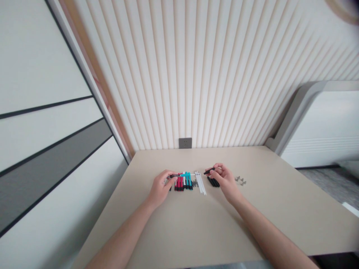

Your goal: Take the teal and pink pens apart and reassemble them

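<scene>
My left hand (159,189) pinches a slim black-tipped pen-like rod (174,175) above the left end of a row of upright-lying red, black and cyan pen parts (183,182). My right hand (226,183) holds a short black pen part (209,171) between its fingertips. Just below that hand lies a small bunch of black pen parts (213,182). Several white sticks (200,183) lie fanned between my two hands. The left ends of the coloured row are partly hidden behind my left hand.
Several small grey metal pieces (240,180) lie right of my right hand on the beige table (179,239). The table's far edge meets a ribbed cream wall with a grey socket (185,143). Large white-and-grey panels stand left, and a white cabinet stands right.
</scene>
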`<move>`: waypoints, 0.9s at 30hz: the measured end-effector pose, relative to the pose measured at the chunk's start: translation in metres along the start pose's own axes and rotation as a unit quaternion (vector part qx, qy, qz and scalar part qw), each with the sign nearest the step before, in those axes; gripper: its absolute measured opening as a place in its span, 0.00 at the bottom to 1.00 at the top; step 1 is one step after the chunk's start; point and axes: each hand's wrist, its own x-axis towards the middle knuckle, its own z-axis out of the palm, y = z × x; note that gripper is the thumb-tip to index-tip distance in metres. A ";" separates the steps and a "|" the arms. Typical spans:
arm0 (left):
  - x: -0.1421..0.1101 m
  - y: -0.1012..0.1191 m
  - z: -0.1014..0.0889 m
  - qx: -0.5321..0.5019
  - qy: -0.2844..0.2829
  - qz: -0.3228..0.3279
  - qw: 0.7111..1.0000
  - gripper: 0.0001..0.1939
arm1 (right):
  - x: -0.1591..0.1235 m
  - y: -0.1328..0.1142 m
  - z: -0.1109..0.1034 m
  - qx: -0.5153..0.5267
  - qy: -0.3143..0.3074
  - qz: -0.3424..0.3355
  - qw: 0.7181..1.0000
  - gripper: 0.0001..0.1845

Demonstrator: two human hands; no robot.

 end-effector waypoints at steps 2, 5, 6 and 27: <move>0.000 0.001 0.000 -0.001 0.003 0.001 1.000 0.09 | -0.001 0.000 0.000 0.001 -0.005 0.001 1.000 0.20; 0.000 0.001 0.000 -0.002 0.000 0.000 1.000 0.10 | -0.001 0.002 0.001 0.007 -0.014 0.006 1.000 0.20; 0.000 0.001 0.000 -0.003 -0.001 -0.002 1.000 0.10 | -0.001 0.002 0.001 0.009 -0.017 0.009 1.000 0.20; -0.004 -0.002 0.006 -0.021 -0.028 0.019 0.999 0.09 | -0.009 0.008 0.013 0.027 -0.124 0.032 0.991 0.18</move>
